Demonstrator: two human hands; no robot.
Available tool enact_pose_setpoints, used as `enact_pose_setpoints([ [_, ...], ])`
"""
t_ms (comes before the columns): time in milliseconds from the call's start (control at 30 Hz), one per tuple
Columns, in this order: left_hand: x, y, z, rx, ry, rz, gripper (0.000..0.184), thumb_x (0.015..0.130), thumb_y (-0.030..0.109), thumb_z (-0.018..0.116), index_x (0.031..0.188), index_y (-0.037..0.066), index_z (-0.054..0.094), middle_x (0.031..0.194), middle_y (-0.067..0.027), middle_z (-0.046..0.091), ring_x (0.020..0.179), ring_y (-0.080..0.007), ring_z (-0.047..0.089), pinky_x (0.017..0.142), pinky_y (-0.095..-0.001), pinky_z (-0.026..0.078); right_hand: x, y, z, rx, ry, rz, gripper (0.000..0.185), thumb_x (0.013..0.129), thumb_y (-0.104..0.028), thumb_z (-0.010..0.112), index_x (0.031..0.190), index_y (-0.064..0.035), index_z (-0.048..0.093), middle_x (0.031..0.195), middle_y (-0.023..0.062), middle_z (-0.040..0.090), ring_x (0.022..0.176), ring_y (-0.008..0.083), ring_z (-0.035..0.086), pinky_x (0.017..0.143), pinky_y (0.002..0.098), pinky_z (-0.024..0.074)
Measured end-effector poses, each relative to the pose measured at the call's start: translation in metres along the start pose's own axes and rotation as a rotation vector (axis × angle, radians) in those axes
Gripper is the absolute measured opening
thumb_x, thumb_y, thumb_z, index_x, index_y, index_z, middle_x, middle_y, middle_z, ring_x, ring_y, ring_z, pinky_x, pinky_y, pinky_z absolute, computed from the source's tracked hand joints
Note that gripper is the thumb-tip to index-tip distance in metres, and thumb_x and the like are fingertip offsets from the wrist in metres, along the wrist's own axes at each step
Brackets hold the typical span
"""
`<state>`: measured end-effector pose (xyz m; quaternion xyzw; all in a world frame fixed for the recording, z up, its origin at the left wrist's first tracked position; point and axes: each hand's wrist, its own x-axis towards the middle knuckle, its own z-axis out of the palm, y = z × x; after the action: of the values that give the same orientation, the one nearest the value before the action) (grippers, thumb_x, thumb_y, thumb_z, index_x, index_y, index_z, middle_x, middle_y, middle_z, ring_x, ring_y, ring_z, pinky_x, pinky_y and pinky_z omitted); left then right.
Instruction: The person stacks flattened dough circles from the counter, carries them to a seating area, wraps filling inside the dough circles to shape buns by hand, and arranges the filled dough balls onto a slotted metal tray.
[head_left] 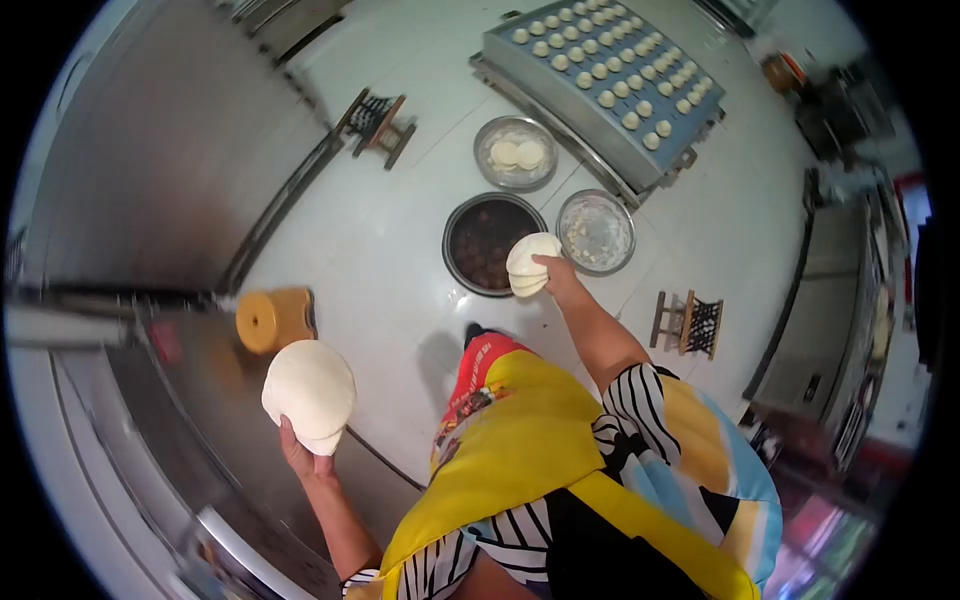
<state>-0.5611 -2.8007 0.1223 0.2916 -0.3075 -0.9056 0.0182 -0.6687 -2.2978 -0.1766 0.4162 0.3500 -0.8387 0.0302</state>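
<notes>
Over pale floor tiles (370,230), our left hand (306,458) (eight o'clock) and right hand (562,280) (three) hold white dough discs (308,385) finger-pinched, likely needing gentle release.

A stack of flat, round, cream-white dough sheets (310,388), edges slightly out of line, is gripped at its near edge by the left hand (305,457), while a second stack (528,258), also pale and fanned so several curved edges show, is pinched in the right hand (560,276).
</notes>
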Motion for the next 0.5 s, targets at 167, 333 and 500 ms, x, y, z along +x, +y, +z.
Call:
enact_pose_setpoints([
  [167,0.176,0.036,0.110,0.091,-0.205,-0.167,0.049,0.091,0.027,0.054,0.132,0.002,0.040,0.130,-0.0173,0.049,0.117,-0.0322,0.050,0.099,-0.0497,0.042,0.064,0.012,0.035,-0.306,0.106,-0.244,0.042,0.071,-0.002,0.071,0.109,0.0073,0.057,0.100,0.0173,0.063,0.086,0.0290,0.064,0.076,0.0389,0.0523],
  [333,0.329,0.057,0.181,0.311,-0.122,-0.201,0.048,0.094,0.031,0.048,0.131,0.002,0.040,0.128,-0.0173,0.051,0.114,-0.0327,0.052,0.095,-0.0477,0.045,0.103,-0.012,0.105,0.119,0.187,-0.151,0.039,0.075,-0.003,0.069,0.111,0.0054,0.055,0.102,0.0158,0.062,0.092,0.0295,0.062,0.080,0.0423,0.0517],
  [500,0.478,0.051,0.276,0.571,-0.136,-0.392,0.049,0.096,0.032,0.042,0.134,0.001,0.036,0.131,-0.0175,0.047,0.113,-0.0339,0.052,0.094,-0.0497,0.045,0.169,-0.046,0.150,0.167,0.460,-0.183,0.038,0.071,-0.002,0.071,0.107,0.0054,0.058,0.097,0.0161,0.063,0.084,0.0290,0.063,0.074,0.0405,0.0520],
])
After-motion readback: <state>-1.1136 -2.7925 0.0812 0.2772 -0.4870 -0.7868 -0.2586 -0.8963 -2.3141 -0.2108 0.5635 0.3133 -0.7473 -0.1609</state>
